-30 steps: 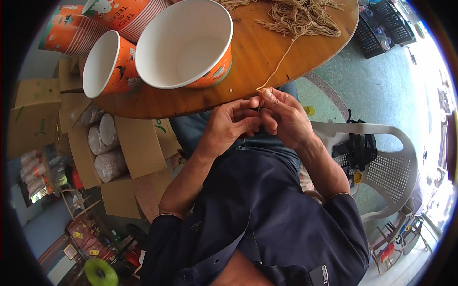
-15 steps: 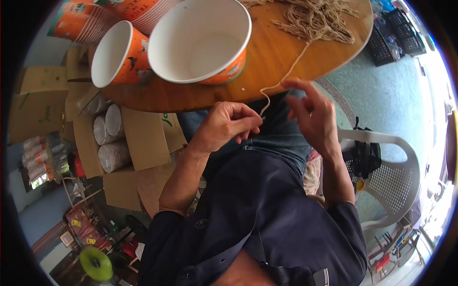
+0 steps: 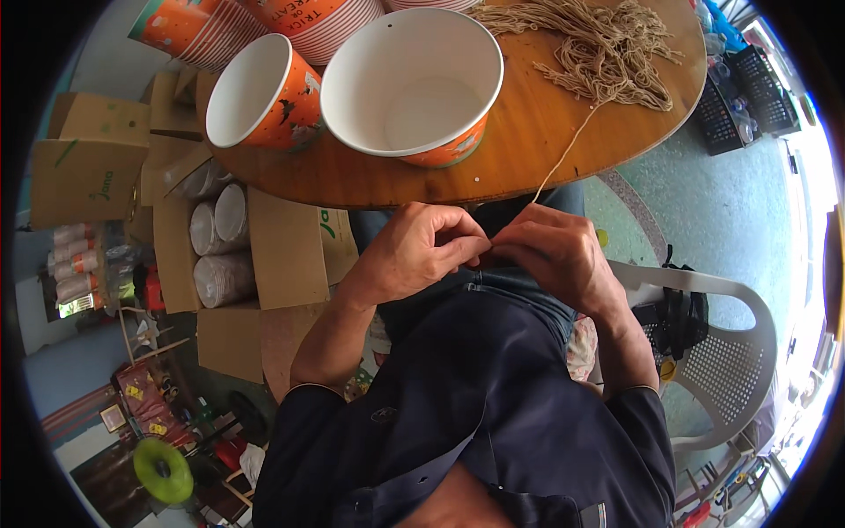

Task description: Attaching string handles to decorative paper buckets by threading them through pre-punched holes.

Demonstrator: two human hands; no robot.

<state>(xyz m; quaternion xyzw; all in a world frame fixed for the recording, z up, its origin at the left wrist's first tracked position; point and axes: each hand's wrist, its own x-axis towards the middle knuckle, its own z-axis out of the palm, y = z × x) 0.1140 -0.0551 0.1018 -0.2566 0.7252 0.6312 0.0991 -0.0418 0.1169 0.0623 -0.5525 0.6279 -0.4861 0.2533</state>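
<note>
My left hand [image 3: 421, 249] and my right hand [image 3: 556, 255] meet over my lap, just off the table's near edge. Both are closed, thumbs against fingertips, pinching the end of a tan string [image 3: 563, 155]. From between them the string runs up across the edge to a tangled bundle of the same cord [image 3: 607, 53] at the far right of the table. The pinched end itself is hidden by my fingers. Ahead of my left hand stand a large white-lined orange paper bucket [image 3: 414, 84] and a smaller orange paper cup [image 3: 251, 92], tilted.
Stacks of nested orange cups [image 3: 198, 33] stand at the back left of the wooden table [image 3: 528, 119]. On the left is an open cardboard box [image 3: 286, 255] holding wrapped cup stacks [image 3: 223, 280]. A grey plastic chair [image 3: 731, 352] and black crates [image 3: 748, 88] are on the right.
My right hand has moved down and left, from hovering open near the string to pinching beside my left hand. The view has shifted slightly, and the string now runs straighter.
</note>
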